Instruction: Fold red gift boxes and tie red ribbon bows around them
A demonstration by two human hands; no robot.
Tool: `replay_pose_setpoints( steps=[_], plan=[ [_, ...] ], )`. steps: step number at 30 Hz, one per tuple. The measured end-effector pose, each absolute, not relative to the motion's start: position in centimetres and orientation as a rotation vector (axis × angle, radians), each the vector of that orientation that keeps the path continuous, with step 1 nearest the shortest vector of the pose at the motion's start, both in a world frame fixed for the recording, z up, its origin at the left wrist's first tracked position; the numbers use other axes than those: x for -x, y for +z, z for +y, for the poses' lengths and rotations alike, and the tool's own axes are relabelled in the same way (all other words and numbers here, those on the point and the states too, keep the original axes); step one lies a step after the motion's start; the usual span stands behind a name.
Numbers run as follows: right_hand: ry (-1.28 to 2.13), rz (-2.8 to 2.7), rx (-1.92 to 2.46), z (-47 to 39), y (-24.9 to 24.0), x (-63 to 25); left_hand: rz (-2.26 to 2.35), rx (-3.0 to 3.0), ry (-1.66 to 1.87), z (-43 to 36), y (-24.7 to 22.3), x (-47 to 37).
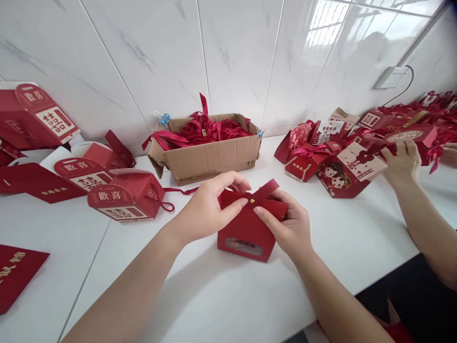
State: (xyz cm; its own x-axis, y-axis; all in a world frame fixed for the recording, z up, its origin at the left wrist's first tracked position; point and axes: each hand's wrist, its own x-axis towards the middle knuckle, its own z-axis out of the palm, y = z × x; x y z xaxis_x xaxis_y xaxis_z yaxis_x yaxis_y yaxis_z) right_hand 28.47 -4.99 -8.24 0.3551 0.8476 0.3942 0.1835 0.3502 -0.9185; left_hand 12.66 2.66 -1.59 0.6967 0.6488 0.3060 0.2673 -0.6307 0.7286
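A red gift box (237, 224) with an oval window near its base stands upright on the white table in front of me. A red ribbon (264, 189) sticks up from its top beside a small gold stud. My left hand (217, 202) is closed on the box's upper left edge, thumb close to the stud. From the other side my right hand (291, 221) grips the upper right part, its thumb pressed on the front just below the stud. The fingers behind the box are partly hidden.
Behind the box is a cardboard carton (214, 159) of red ribbons (214, 128). Red boxes (124, 197) stand at left, with a flat red piece (21, 271) nearer. Finished-looking boxes (348, 169) crowd the right, where another person's hand (403, 159) touches them.
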Motion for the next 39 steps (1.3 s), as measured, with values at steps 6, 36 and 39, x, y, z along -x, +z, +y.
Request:
replay_pose_setpoints(
  steps=[6, 36, 39],
  plan=[
    [0.623, -1.149, 1.106, -5.1, -8.2, -28.3, 0.710, -2.220, 0.686, 2.5, -1.6, -12.7],
    [0.556, -1.303, 1.061, -5.7, -7.9, -27.4, 0.798, -1.897, 0.968, 1.1, -0.7, -13.0],
    [0.606, -1.298, 1.080, -5.7, -7.6, -27.4, 0.790, -1.924, 0.948, 1.0, -0.5, -12.9]
  ],
)
